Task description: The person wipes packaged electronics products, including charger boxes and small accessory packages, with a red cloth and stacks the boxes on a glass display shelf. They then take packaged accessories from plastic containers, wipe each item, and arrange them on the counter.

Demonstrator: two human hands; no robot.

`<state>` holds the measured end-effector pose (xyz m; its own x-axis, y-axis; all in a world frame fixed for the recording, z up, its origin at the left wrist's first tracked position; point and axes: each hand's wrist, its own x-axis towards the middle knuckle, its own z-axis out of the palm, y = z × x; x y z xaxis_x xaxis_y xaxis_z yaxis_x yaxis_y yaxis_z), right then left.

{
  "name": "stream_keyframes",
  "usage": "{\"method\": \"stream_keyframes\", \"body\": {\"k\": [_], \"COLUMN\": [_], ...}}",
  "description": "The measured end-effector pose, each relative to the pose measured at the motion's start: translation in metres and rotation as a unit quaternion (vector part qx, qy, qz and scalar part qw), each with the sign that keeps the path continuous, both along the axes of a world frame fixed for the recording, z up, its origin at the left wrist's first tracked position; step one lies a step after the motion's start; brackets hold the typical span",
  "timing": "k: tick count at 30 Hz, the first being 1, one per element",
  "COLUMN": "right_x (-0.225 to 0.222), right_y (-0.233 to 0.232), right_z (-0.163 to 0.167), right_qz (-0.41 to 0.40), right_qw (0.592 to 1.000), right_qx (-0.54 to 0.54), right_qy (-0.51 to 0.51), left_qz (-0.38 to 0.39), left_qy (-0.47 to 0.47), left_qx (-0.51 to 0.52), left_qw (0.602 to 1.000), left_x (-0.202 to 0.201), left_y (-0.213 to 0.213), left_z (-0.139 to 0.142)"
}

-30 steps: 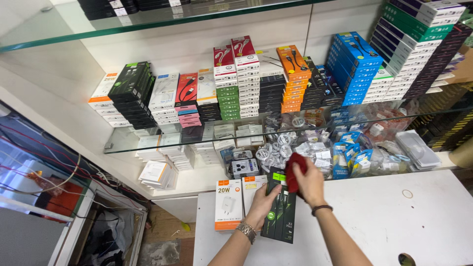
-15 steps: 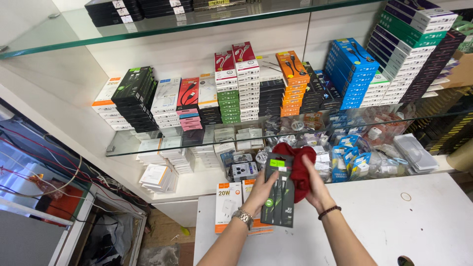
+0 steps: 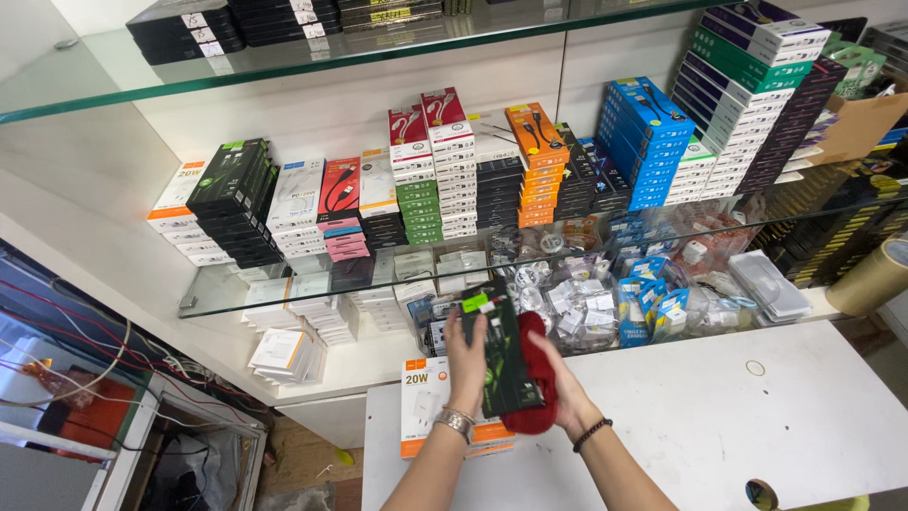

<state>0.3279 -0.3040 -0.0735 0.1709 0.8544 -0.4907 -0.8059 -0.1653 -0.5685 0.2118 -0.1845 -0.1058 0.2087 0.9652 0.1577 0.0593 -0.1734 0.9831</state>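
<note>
Head camera looks down at the left hand (image 3: 465,364) gripping a flat black cardboard box with green trim (image 3: 501,350), held upright above the white table (image 3: 719,416). Pressed against the box's far side, the right hand (image 3: 563,393) clutches a crumpled red cloth (image 3: 539,374). Beneath lies a white and orange charger box (image 3: 423,402).

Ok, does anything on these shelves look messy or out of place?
Yes: the lower glass shelf holds a jumbled heap of small clear-bagged items, not stacked like the boxes above. One stack of black boxes sits skewed against its neighbours.
</note>
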Motion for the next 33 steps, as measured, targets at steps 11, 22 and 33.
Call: {"method": "stream_keyframes", "body": {"k": [11, 22, 33], "right_x": [-0.041, 0.004, -0.113], "right_y": [0.010, 0.043, 0.225], "right_z": [0.002, -0.065, 0.105], "right_qz": [-0.130, 0.044, 0.182], "right_qw": [0.551, 0.704, 0.861], "right_qx": [0.053, -0.028, 0.219], "right_qy": [-0.822, -0.709, -0.422], "left_qz": [0.017, -0.004, 0.115], "left_qy": [-0.199, -0.131, -0.112], "left_qx": [-0.188, -0.098, 0.015], "left_qw": [0.962, 0.987, 0.987], "left_x": [-0.002, -0.070, -0.186], "left_y": [0.008, 0.031, 0.174], "left_z": [-0.027, 0.038, 0.134]}}
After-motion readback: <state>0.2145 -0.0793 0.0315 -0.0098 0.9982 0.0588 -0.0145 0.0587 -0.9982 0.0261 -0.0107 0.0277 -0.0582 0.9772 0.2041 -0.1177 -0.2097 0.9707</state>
